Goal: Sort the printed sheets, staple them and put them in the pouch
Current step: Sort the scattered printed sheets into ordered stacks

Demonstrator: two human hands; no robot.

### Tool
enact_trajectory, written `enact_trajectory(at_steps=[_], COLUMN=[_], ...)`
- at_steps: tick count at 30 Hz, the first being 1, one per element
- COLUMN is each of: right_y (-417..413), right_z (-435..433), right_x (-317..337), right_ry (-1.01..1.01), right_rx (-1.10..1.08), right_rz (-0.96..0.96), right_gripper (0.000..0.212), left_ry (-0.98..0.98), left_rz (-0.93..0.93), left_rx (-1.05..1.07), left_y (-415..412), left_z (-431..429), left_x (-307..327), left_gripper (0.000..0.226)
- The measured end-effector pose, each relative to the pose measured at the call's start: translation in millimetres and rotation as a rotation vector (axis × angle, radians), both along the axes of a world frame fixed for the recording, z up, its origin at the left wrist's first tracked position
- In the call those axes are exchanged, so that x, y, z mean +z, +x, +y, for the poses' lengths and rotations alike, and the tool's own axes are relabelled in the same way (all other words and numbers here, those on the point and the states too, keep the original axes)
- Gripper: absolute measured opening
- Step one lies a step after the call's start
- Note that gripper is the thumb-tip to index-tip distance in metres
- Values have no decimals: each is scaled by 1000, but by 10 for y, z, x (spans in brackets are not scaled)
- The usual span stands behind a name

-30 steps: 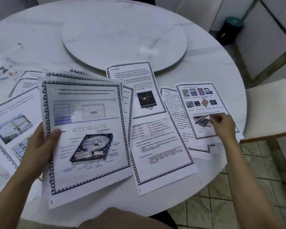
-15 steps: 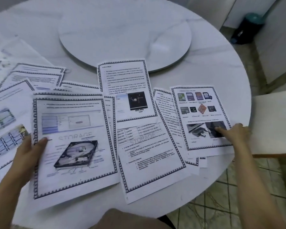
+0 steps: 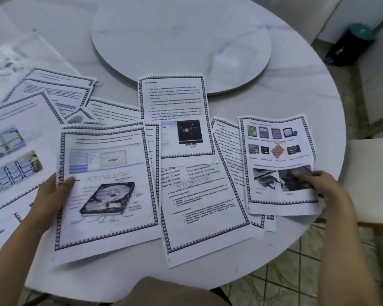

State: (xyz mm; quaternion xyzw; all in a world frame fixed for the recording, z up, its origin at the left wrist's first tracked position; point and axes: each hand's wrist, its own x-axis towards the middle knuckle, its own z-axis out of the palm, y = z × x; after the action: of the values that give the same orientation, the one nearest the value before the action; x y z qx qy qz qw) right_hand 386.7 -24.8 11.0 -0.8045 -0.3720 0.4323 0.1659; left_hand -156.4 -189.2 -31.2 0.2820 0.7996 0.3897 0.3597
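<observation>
Sheets are fanned all over the round table [image 3: 296, 89], all on the near side of the lazy Susan [image 3: 181, 38] in the middle. Compared to a second ago, the right hand [image 3: 325, 191] has slid toward the table's edge and now has the memory-card sheet [image 3: 279, 160] pinched, thumb on top over the bottom photo, with that corner curling up off the sheets under it. Before, it was just pressing flat on it.

Left hand [image 3: 51, 199] still grips the hard-drive sheet [image 3: 106, 186], thumb on its left margin, fingers hidden behind, so it's closed on that page, which has dropped lower toward the table.

Between those 2 sheets lie a text sheet [image 3: 199, 213] with "STORAGE" on it and a monitor-picture sheet [image 3: 177, 120] whose top edge overlaps the lazy Susan's rim. I count about 12 pages, heavily overlapped, so can't be sure. A blurry clear pouch [image 3: 7, 62] sits left of the lazy Susan. A dark bin [image 3: 349, 45] stands on the floor to its right.
</observation>
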Motion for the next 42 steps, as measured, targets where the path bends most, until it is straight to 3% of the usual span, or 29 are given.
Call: enact_trajectory(at_steps=[2,3,11,16,21,28,42], right_y=[-69,-74,-305,-502,-748,-1131,-1736], right_z=[18,29,-15,-107,-271,-378,-105], right_x=[42,43,76,116,272,421,361], right_ry=[-14,2,139,314,519,686,670], right_rx=[15,-5,93,159,161,120,144], right_rz=[37,52,-57,-216,-42,173,345], right_gripper=[85,93,35,28,10,15,12], left_ry=[-10,-15,-20,-26,-9,10,22], left_rz=[0,-4,39,51,30,-11,-84], left_rx=[0,4,-41,-77,-89,-105,-110], left_y=[-17,-18,2,-22,-22,-37,-81], left_z=[3,2,-5,-23,-34,-41,-49], left_x=[-6,0,39,58,96,115,134], left_gripper=[35,36,35,35,36,37,35])
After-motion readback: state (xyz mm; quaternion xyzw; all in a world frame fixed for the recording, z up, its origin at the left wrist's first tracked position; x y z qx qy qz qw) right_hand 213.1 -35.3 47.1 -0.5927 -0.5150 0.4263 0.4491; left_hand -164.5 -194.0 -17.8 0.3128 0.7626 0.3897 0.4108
